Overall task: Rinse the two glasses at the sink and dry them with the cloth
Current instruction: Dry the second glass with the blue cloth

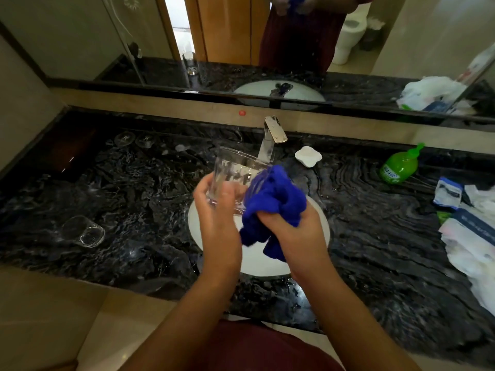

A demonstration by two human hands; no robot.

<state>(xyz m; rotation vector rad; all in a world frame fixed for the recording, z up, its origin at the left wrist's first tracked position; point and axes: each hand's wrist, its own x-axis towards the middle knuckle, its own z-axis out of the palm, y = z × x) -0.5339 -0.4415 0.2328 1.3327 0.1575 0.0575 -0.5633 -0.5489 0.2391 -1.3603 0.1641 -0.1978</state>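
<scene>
Colours noted at sink
Cloth (270,207) royal blue; glass (235,175) clear; worktop (375,223) black, grey-veined; basin (257,261) white; bottle (400,167) green.

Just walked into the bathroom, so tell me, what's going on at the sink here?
A person is drying a glass over the sink. The left hand grips the glass near its base, tilted, while the right hand bunches a blue cloth against the glass's side. A second glass sits on the dark marble counter to the left, untouched. No water shows at the faucet.
</scene>
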